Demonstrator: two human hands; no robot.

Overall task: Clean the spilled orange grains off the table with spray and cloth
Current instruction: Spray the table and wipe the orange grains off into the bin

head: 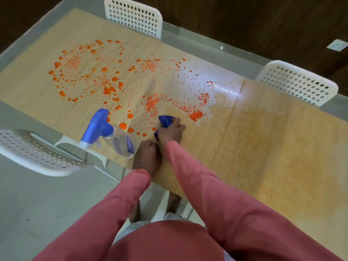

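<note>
Orange grains (150, 104) and larger orange blobs (109, 90) lie scattered over the wooden table top (263, 147), from the far left to the middle. My right hand (172, 131) grips a crumpled blue cloth (165, 120) and presses it on the table at the near edge of the spill, beside a dense pile of grains (195, 115). A clear spray bottle (114, 138) with a blue trigger head stands near the table's front edge. My left hand (146, 157) rests on the table just right of the bottle's base, fingers curled and holding nothing.
A wet, shiny patch (224, 91) spreads right of the grains. White perforated chairs stand at the far side (133, 15), at the right (297, 81) and at the near left (32, 153). A glass rim (197, 36) frames the wooden top.
</note>
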